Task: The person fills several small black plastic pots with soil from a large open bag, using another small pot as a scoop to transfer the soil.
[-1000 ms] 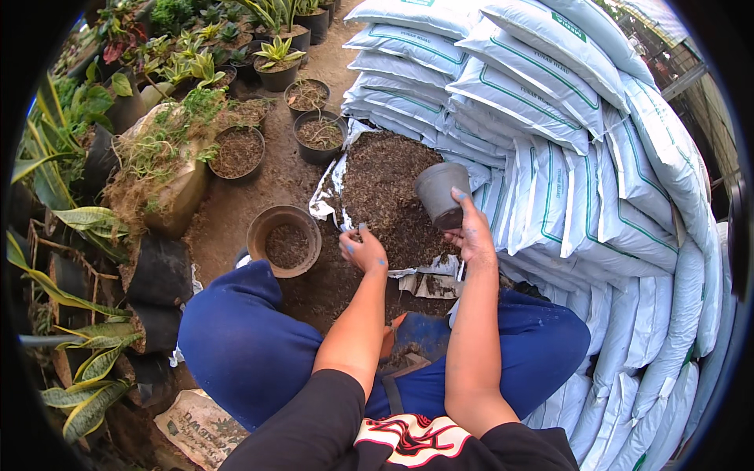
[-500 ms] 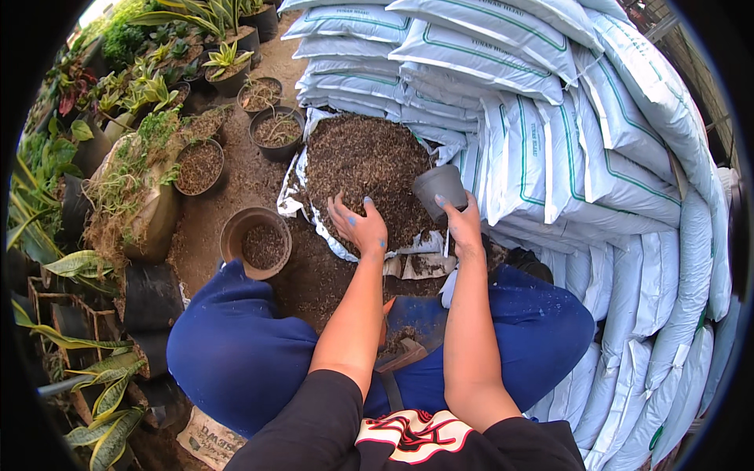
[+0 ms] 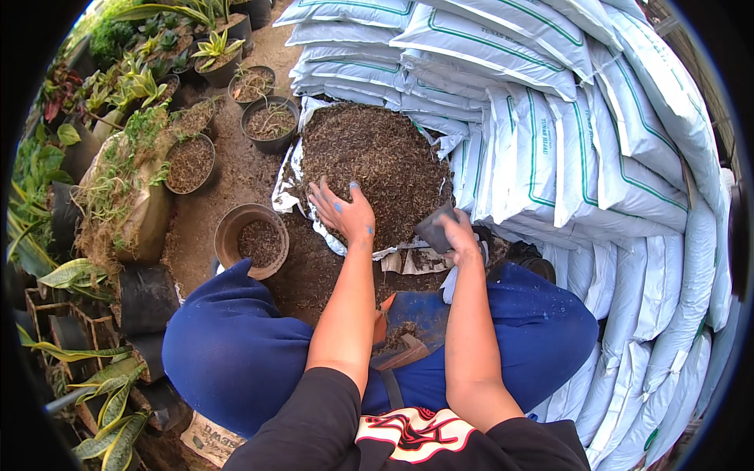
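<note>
A broad heap of dark brown, crumbly potting soil [image 3: 373, 149] fills an opened white sack [image 3: 292, 174], its edges folded down around the heap. At the near left side of this heap rests my left hand [image 3: 345, 210], open, fingers apart and touching the soil. My right hand [image 3: 460, 235] grips a small dark grey plant pot [image 3: 431, 228] by its side. The pot is tipped toward the left, low against the heap's right edge. Its inside is hidden from view.
A brown pot [image 3: 225, 245] partly filled with soil stands beside my left knee. Farther left are several black pots [image 3: 271, 144] and leafy plants [image 3: 118, 400]. White sacks with green lines [image 3: 542, 157] are stacked high behind and to the right of the heap.
The grey pot in my right hand has gone from fairly upright to tipped, and sits lower against the soil. My left hand has shifted slightly left, its fingers spread on the heap.
</note>
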Motion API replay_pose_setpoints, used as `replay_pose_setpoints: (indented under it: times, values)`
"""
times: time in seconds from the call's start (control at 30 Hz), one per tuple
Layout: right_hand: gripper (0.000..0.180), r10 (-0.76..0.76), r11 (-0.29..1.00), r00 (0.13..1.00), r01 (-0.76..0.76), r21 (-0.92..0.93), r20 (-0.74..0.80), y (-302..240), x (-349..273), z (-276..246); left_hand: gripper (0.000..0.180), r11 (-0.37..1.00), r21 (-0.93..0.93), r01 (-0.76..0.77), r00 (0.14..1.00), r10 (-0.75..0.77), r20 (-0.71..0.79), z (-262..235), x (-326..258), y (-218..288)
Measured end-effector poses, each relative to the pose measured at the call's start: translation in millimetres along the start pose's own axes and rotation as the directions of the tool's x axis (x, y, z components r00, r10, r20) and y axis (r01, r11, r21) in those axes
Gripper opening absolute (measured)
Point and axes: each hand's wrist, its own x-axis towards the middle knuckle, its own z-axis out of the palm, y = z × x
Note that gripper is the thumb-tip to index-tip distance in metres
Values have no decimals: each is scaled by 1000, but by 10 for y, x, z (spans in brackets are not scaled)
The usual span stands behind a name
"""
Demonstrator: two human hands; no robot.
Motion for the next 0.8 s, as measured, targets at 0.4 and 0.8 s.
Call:
replay_pose_setpoints:
  times: [0.4,0.8]
  values:
    - [86,-167,945,964,98,-312,-204,-650,-141,465,66,996,47,-77,988,69,142,162,291,6]
    - [94,-713,678,696,656,-332,-80,-1345,-859,738,60,939,-337,-63,921,185,343,110,385,-45]
